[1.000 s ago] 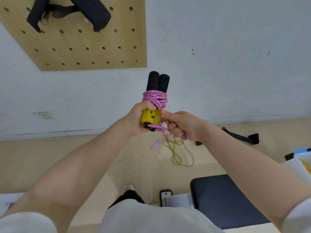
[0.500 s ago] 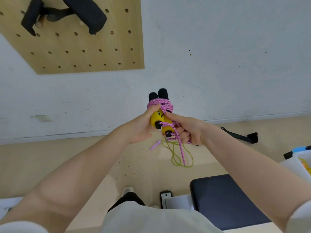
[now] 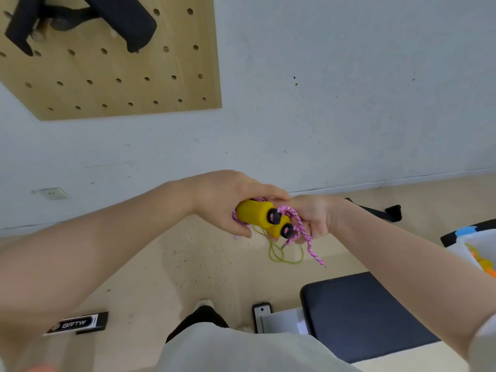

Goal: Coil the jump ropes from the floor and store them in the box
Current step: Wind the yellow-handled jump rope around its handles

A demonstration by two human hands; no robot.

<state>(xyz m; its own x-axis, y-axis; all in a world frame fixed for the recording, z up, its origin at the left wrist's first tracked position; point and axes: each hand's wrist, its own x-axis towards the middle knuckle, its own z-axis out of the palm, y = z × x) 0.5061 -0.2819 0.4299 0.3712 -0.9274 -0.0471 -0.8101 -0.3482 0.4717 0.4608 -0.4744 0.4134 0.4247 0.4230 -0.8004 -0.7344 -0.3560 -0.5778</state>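
- The left hand (image 3: 228, 202) was closed around the two yellow handles (image 3: 261, 216) of the pink jump rope (image 3: 298, 224), gripping them from above with the fingers curled under.
- The handles lay side by side, tipped toward the camera, so that their black end caps (image 3: 280, 223) faced the viewer.
- The right hand (image 3: 315, 217) was closed too, pinching strands of the pink cord just beside the caps, and touched the fingertips of the left hand.
- Pink cord looped around the cap ends; a little more showed at the far side of the handles, under the left palm.
- One loose tail of the cord (image 3: 315, 255) hung down from the right hand and ended in mid air above the floor.
- The bundle was held in the air in front of the body, well apart from the box.
- On the beige floor (image 3: 166, 264) below the hands lay a thin green rope (image 3: 284, 257) in loose loops.
- A black strap (image 3: 375, 212) lay on the floor near the wall, beyond the right wrist.
- A dark padded bench (image 3: 359, 312) stood lower right.
- At the right edge, the white box (image 3: 467, 244) showed something orange and yellow inside.
- A wooden pegboard (image 3: 128, 76) hung on the white wall at upper left, carrying a black object.
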